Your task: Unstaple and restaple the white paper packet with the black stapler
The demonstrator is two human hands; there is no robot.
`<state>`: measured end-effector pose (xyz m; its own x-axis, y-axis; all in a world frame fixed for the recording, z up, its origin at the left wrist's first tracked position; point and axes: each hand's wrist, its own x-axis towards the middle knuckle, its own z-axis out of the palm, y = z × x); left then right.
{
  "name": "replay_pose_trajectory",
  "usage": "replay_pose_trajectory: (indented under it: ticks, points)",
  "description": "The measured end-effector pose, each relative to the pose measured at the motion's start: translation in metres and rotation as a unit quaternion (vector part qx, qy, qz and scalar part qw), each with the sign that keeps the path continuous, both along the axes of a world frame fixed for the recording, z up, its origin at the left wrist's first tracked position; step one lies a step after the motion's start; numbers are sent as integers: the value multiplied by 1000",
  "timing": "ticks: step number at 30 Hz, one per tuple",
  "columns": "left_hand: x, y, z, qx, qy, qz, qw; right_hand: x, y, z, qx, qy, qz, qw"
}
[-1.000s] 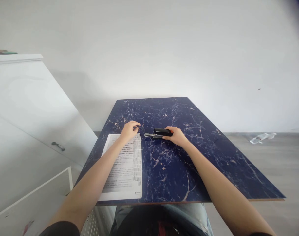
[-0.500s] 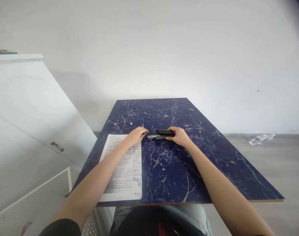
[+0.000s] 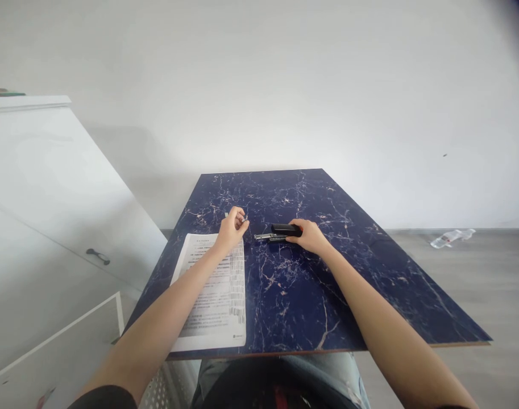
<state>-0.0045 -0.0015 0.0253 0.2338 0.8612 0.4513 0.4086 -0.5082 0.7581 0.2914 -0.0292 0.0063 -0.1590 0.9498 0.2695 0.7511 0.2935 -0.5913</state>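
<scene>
A black stapler [image 3: 282,230] lies on the dark blue table with its top raised and its metal magazine sticking out to the left. My right hand [image 3: 308,236] is closed around the stapler's rear end. Left of the stapler, my left hand [image 3: 232,230] is raised over the far edge of a printed sheet stack [image 3: 212,309], palm turned inward and fingers curled. Something small and greyish shows at those fingertips, too small to name. Just behind this hand, a little pale piece [image 3: 226,215] on the table is mostly hidden.
The blue marbled table [image 3: 293,307] stands against a white wall. To the left is a white cabinet [image 3: 71,199] with a dark handle [image 3: 98,256]. A clear plastic thing [image 3: 452,238] lies on the floor at the right.
My left hand has moved away from the stapler's magazine, up and to the left, turning its palm inward. The right hand keeps its hold on the stapler.
</scene>
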Motion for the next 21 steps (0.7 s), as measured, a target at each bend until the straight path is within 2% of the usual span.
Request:
replay_pose_trajectory:
  ticks: [6,11,17,21]
  points:
    - [1,-2,3,-144,-130,-10,981,-5,1,-2,22,8,15,1000]
    - [5,-5,1,-214,-219,-47,951,-8,1,-5,33,-1,27,999]
    - [8,-3,-10,-154,-134,-77,976,-8,2,-6,34,-11,27,999]
    - [10,-5,-15,-72,-25,-57,995,-9,1,-6,38,-15,27,999]
